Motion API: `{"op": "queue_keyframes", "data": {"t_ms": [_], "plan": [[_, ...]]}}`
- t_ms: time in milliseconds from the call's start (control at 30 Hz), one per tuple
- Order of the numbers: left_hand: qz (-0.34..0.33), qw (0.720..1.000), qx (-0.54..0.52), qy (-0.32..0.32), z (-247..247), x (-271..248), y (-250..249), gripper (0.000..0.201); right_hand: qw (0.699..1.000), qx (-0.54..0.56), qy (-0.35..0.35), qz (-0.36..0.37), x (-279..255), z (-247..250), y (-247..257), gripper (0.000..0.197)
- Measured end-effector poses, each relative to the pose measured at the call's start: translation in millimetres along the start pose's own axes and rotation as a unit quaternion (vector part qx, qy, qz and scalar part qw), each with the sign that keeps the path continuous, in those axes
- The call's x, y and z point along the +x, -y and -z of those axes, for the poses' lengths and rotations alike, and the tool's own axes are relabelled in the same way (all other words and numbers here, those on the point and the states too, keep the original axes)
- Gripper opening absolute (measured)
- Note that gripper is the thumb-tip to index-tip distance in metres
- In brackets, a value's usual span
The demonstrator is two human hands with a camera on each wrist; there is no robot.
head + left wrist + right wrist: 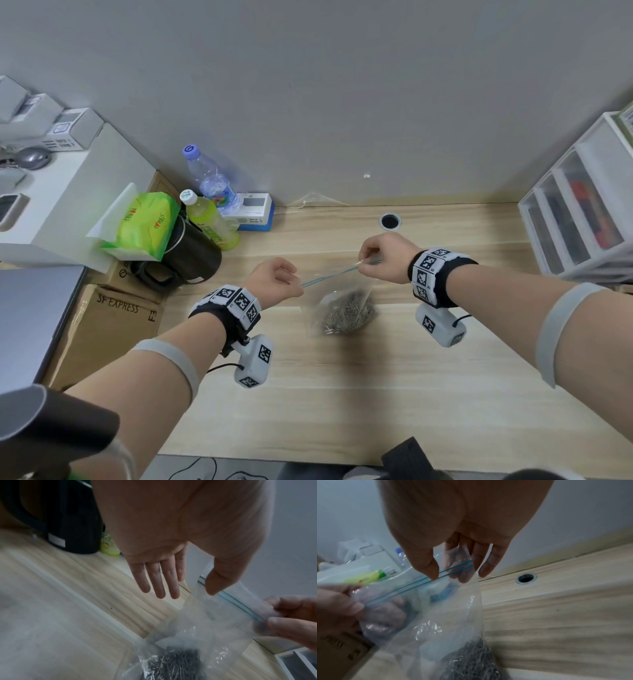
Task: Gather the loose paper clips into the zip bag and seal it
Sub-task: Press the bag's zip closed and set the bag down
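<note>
Clear plastic is stretched between two raised hands: the bag (342, 308) is held above the wooden desk (376, 394) by its blue zip strip (329, 275), with the paper clips (346, 313) heaped in its hanging bottom. One end of the strip is pinched by the left hand (275, 281) between thumb and forefinger, the other three fingers (156, 580) left straight. The opposite end is pinched by the right hand (385, 257), thumb in front, fingers behind the plastic. Both forearms are extended forward, wrists bent down.

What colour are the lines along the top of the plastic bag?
Blue-green: two thin lines on the zip strip of the bag, clearest in the right wrist view.
</note>
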State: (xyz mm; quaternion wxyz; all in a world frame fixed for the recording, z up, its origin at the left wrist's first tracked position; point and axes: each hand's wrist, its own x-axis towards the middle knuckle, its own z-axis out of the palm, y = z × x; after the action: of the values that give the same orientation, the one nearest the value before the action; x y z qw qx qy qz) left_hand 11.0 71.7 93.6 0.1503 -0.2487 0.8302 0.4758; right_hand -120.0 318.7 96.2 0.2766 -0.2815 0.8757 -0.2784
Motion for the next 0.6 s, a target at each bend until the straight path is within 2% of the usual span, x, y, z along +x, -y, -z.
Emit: {"op": "queue_keyframes", "data": {"t_ms": [67, 133, 200, 267, 367, 500, 600], "plan": [[0.024, 0.999, -0.034, 0.007, -7.1, 6.6, 4.2, 0.028, 0.996, 0.079, -0.025, -0.022, 4.8, -3.5, -6.3, 0.019], [0.052, 0.994, -0.098, -0.014, -14.9, 10.7, 6.6, 0.018, 0.986, 0.148, -0.046, -0.06, 9.9, -10.8, -13.3, 0.039], [0.091, 0.981, -0.165, -0.036, -22.4, 17.8, 10.8, 0.017, 0.968, 0.229, -0.033, -0.099, 17.9, -23.0, -24.3, 0.05], [0.122, 0.971, -0.199, -0.043, -27.1, 24.9, 18.5, 0.021, 0.962, 0.246, 0.01, -0.118, 24.8, -37.7, -34.8, 0.05], [0.16, 0.963, -0.218, 0.003, -34.1, 33.8, 33.6, 0.022, 0.956, 0.246, 0.064, -0.146, 33.0, -58.2, -45.1, 0.044], [0.158, 0.974, -0.144, 0.076, -47.6, 38.2, 47.5, 0.021, 0.969, 0.174, 0.085, -0.153, 41.6, -82.0, -57.5, 0.012], [0.171, 0.971, -0.16, 0.038, -50.5, 43.9, 50.5, 0.028, 0.96, 0.188, 0.089, -0.187, 46.1, -82.5, -61.4, 0.024]]}}
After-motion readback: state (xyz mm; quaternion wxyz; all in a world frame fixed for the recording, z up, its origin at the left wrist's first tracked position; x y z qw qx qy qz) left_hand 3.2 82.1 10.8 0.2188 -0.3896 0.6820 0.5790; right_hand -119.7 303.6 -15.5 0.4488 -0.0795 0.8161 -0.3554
